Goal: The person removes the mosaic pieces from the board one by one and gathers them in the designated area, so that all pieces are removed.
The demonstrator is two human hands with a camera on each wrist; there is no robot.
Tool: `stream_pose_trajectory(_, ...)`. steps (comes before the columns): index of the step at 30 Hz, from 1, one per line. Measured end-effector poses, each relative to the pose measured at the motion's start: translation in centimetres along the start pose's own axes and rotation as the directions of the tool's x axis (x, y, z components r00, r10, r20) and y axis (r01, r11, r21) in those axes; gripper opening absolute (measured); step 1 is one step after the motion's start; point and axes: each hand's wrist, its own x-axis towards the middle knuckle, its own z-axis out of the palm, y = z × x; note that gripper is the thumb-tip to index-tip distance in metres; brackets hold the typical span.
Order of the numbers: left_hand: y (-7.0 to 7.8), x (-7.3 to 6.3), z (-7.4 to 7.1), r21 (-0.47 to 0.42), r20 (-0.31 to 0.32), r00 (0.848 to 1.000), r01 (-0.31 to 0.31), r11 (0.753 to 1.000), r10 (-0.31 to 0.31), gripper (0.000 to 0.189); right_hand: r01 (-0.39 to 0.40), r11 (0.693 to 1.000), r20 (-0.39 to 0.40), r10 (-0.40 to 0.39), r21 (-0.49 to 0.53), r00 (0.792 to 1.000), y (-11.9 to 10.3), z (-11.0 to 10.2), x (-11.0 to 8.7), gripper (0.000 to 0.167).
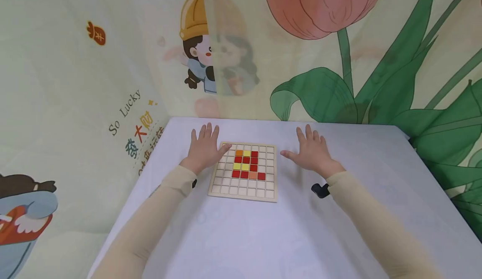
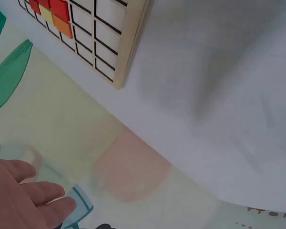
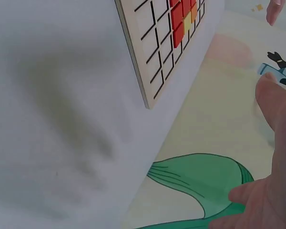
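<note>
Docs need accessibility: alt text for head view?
A pale grid board with red, yellow and orange tiles lies on a white table between a person's left hand and right hand, both outstretched and empty. Behind is a patterned backdrop.

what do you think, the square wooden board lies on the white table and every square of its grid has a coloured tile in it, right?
Not quite: only some squares hold coloured tiles. The head view shows the whole bottom row pale, with none in it. The square wooden board does lie on the white table.
</note>
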Motion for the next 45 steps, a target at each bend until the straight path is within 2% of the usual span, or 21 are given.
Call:
stream_pose_trajectory(7, -0.3, -1.3, 1.8, -0.042, 0.008, 1.000, 0.023, 0.999, -0.023, 0.081, -0.003, 1.000, 0.049, 0.002, 0.027, 0.999, -1.1, 2.0, -1.2, 0.104)
stream_pose_trajectory(11, -0.7, -1.7, 3.1, -0.041, 0.025, 0.999, 0.043, 0.998, -0.042, 0.081, -0.015, 0.999, 0.049, 0.013, 0.031, 0.999, -1.5, 3.3, -1.7, 0.103)
stream_pose_trajectory(14, -0.9, -2.1, 4.1, -0.067, 0.055, 0.997, 0.058, 0.996, -0.054, 0.082, -0.017, 0.998, 0.057, 0.013, 0.054, 0.998, -1.6, 4.4, -1.9, 0.102)
stream_pose_trajectory(18, -0.7, -2.7, 5.3, -0.120, 0.116, 0.993, 0.042, 0.992, -0.028, 0.082, -0.014, 0.993, 0.080, 0.004, 0.115, 0.997, -1.8, 5.9, -2.2, 0.098)
stream_pose_trajectory(21, -0.5, -3.1, 5.9, -0.144, 0.148, 0.989, 0.044, 0.989, -0.022, 0.082, -0.025, 0.987, 0.099, 0.009, 0.162, 0.995, -2.3, 6.5, -2.4, 0.097)
stream_pose_trajectory(26, -0.5, -3.3, 6.4, -0.161, 0.155, 0.986, 0.089, 0.983, -0.064, 0.082, -0.064, 0.977, 0.134, 0.037, 0.202, 0.990, -3.0, 7.4, -2.8, 0.096)
stream_pose_trajectory(29, -0.6, -3.4, 6.5, -0.220, 0.178, 0.982, 0.097, 0.971, -0.058, 0.082, -0.061, 0.975, 0.120, 0.036, 0.215, 0.992, -3.3, 8.3, -3.1, 0.095)
stream_pose_trajectory(31, -0.7, -3.4, 6.5, -0.312, 0.202, 0.978, 0.109, 0.944, -0.046, 0.080, -0.041, 0.972, 0.094, 0.020, 0.230, 0.995, -3.6, 8.9, -3.3, 0.092)
stream_pose_trajectory(32, -0.7, -3.3, 6.5, -0.366, 0.214, 0.976, 0.118, 0.923, -0.040, 0.079, -0.030, 0.971, 0.083, 0.011, 0.236, 0.996, -3.7, 9.1, -3.4, 0.092)
stream_pose_trajectory(36, -0.7, -3.1, 6.3, -0.574, 0.230, 0.972, 0.171, 0.801, -0.043, 0.072, -0.010, 0.959, 0.040, -0.002, 0.282, 0.999, -4.2, 9.5, -3.6, 0.087)
stream_pose_trajectory(40, -0.7, -2.9, 6.2, -0.661, 0.229, 0.970, 0.214, 0.719, -0.078, 0.066, -0.004, 0.939, 0.011, 0.001, 0.343, 1.000, -4.9, 9.6, -3.9, 0.084)
stream_pose_trajectory(45, -0.7, -2.7, 6.5, -0.714, 0.254, 0.961, 0.265, 0.648, -0.112, 0.062, -0.014, 0.912, -0.004, 0.018, 0.411, 1.000, -5.5, 9.9, -4.0, 0.078)
